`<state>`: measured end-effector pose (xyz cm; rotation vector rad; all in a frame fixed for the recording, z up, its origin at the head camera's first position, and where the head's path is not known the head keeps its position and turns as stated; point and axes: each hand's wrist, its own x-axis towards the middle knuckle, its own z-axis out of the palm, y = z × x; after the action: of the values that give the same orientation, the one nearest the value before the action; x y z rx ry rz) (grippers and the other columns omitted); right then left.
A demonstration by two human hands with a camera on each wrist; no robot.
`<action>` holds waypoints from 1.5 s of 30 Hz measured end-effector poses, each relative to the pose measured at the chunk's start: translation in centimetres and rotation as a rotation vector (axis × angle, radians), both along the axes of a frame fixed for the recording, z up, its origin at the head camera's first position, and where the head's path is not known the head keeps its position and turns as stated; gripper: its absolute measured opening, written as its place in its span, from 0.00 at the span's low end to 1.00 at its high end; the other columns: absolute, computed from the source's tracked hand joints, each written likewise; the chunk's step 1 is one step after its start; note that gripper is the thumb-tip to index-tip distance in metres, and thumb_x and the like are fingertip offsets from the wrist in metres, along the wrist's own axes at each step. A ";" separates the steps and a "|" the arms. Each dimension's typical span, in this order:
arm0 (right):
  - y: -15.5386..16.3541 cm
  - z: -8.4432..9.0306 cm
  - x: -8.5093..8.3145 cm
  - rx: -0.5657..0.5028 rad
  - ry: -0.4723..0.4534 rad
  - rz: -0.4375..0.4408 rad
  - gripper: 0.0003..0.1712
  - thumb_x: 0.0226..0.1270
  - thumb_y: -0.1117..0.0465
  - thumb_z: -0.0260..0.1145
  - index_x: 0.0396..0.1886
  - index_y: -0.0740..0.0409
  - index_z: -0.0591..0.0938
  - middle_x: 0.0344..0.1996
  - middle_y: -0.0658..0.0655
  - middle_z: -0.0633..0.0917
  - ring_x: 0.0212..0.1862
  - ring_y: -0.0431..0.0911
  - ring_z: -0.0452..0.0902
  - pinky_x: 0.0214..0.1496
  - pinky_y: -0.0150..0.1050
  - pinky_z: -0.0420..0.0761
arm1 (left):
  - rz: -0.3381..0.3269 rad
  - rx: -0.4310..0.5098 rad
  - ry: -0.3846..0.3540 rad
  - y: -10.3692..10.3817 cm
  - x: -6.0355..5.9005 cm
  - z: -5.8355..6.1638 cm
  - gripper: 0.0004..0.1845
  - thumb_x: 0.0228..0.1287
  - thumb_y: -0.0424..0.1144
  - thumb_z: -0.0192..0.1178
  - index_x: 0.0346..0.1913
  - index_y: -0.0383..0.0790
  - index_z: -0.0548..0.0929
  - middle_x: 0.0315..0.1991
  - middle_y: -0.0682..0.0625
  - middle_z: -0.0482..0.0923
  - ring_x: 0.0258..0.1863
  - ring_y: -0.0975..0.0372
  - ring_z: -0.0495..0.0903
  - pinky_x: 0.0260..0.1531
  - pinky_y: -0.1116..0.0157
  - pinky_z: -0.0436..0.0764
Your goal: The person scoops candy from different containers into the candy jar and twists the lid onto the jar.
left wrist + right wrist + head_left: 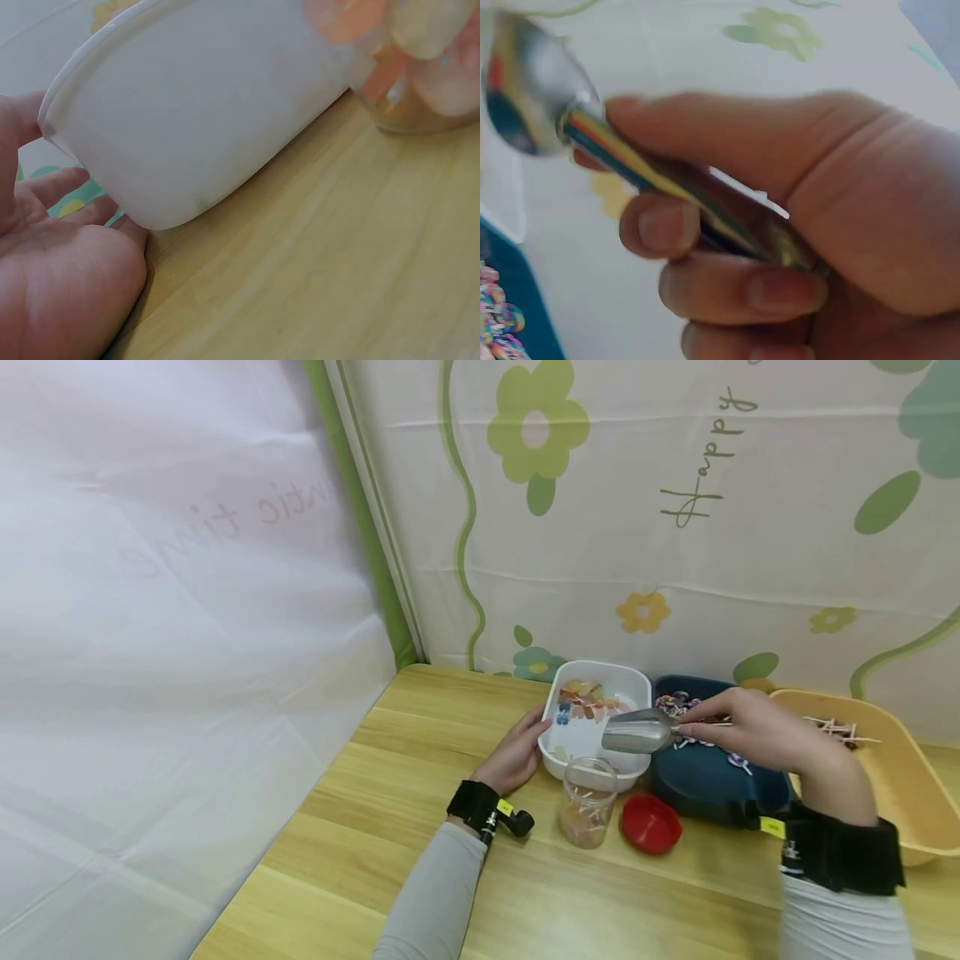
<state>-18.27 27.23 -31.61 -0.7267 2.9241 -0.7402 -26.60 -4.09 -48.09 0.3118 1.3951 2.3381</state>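
My right hand [765,735] grips the handle of a shiny metal scoop [637,732], fingers wrapped around it in the right wrist view. The scoop hangs over the right side of a white plastic tub [643,693], which holds orange, pink and blue wrapped candies [585,697]. At the tub's left side, my left hand [517,752] holds the rim. Close in front of the tub stands a clear plastic cup [588,806] without a lid, with pale orange and pink candies in its lower part. A red lid [651,824] lies to the right of the cup.
A dark blue tub [712,785] with lollipops [738,762] stands to the right of the white one, partly behind my right hand. Beyond it is a yellow tub [911,793] with white-stick lollipops [840,731]. A printed curtain [637,543] hangs behind the wooden table [360,793].
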 end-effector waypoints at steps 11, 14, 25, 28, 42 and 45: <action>-5.9 -3.7 -3.0 0.069 -0.025 0.109 0.08 0.69 0.61 0.70 0.39 0.59 0.92 0.34 0.51 0.89 0.34 0.42 0.77 0.34 0.38 0.77 | -0.009 0.019 0.003 -0.1 -0.1 -0.2 0.30 0.83 0.37 0.47 0.82 0.42 0.55 0.82 0.43 0.49 0.80 0.54 0.51 0.79 0.58 0.54; -6.9 -4.6 -3.6 0.032 -0.060 0.145 0.09 0.71 0.61 0.68 0.39 0.60 0.92 0.34 0.52 0.90 0.32 0.40 0.76 0.34 0.37 0.77 | -0.008 0.015 -0.008 -0.1 -0.1 -0.2 0.30 0.83 0.37 0.47 0.82 0.43 0.55 0.82 0.44 0.50 0.80 0.55 0.52 0.79 0.59 0.54; -5.5 -6.6 -5.0 -0.032 -0.100 0.148 0.11 0.74 0.60 0.65 0.44 0.60 0.91 0.39 0.55 0.90 0.39 0.43 0.80 0.43 0.42 0.81 | 0.004 0.024 -0.011 0.0 -0.4 -0.3 0.30 0.82 0.36 0.47 0.82 0.42 0.55 0.82 0.44 0.50 0.80 0.54 0.52 0.78 0.59 0.55; -5.0 -6.9 -5.2 -0.079 -0.090 0.152 0.11 0.75 0.61 0.64 0.45 0.61 0.90 0.41 0.55 0.90 0.42 0.44 0.81 0.44 0.41 0.82 | 0.005 0.018 -0.016 0.0 -0.3 -0.2 0.30 0.82 0.36 0.48 0.82 0.42 0.56 0.82 0.45 0.51 0.80 0.55 0.53 0.78 0.59 0.56; -2.8 -7.7 -5.7 -0.360 -0.069 0.292 0.11 0.74 0.69 0.63 0.48 0.63 0.90 0.35 0.50 0.88 0.35 0.38 0.77 0.35 0.30 0.79 | 0.000 0.011 -0.003 -0.1 0.0 -0.1 0.29 0.83 0.36 0.45 0.81 0.43 0.56 0.82 0.47 0.52 0.79 0.58 0.53 0.78 0.60 0.54; -2.3 -7.6 -5.6 -0.385 -0.092 0.262 0.12 0.75 0.68 0.62 0.51 0.64 0.89 0.43 0.55 0.89 0.41 0.37 0.78 0.41 0.31 0.81 | 0.005 0.014 -0.008 -0.1 0.0 -0.1 0.29 0.83 0.36 0.46 0.81 0.43 0.57 0.81 0.46 0.52 0.79 0.59 0.54 0.78 0.61 0.54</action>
<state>-23.85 24.91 -39.19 -1.0450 2.5583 -1.2792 -26.60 -4.17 -48.21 0.3024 1.3784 2.3517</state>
